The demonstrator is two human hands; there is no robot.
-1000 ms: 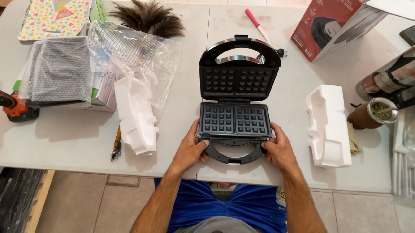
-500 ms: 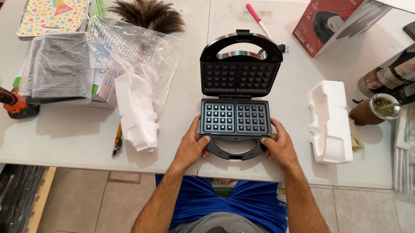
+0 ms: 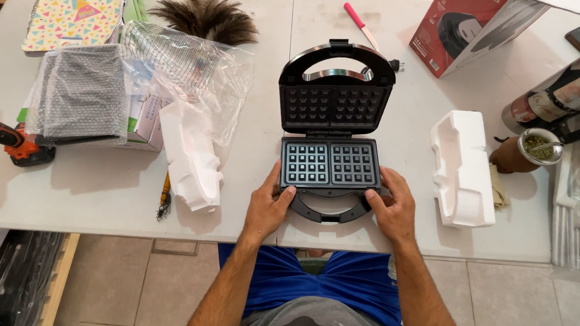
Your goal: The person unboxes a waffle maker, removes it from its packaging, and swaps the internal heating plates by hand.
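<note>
We've got the open waffle iron (image 3: 331, 145) at the bench's (image 3: 249, 181) near edge, left hand (image 3: 268, 208) and right hand (image 3: 392, 208) clasping its base beside the front handle, so we'd best grip evenly, lid upright behind.

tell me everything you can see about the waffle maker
The waffle maker is a black appliance with a silvery trim on its lid, lying open on the white table near the front edge. Its lid stands tilted back, showing a dark gridded plate; the lower plate lies flat, split into two square grids, and looks clean. A curved black handle juts toward the person. The left hand and right hand grip its front corners. A plug lies behind it.
</note>
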